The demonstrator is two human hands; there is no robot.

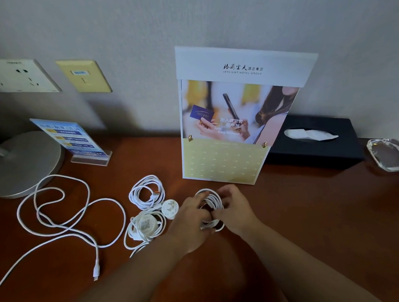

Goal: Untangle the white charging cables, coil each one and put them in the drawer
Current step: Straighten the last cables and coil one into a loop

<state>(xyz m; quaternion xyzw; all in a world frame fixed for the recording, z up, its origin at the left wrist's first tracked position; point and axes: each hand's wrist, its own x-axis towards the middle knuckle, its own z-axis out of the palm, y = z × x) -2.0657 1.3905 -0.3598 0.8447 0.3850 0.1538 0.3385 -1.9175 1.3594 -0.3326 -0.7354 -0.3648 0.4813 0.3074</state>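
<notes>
Left hand (190,214) and right hand (237,209) curl fingers round a white cable coil (210,202) on the desk (312,202), near the calendar (227,126). Coil's long axis runs toward the wall. Open desk surface to its right; loose cable (81,212) sprawls left.

Dim, soft light; wide-angle edge distortion

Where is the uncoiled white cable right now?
Head view: the uncoiled cable sprawls on the desk's left side, in front of the lamp base, left of the coiled bundles.
</notes>
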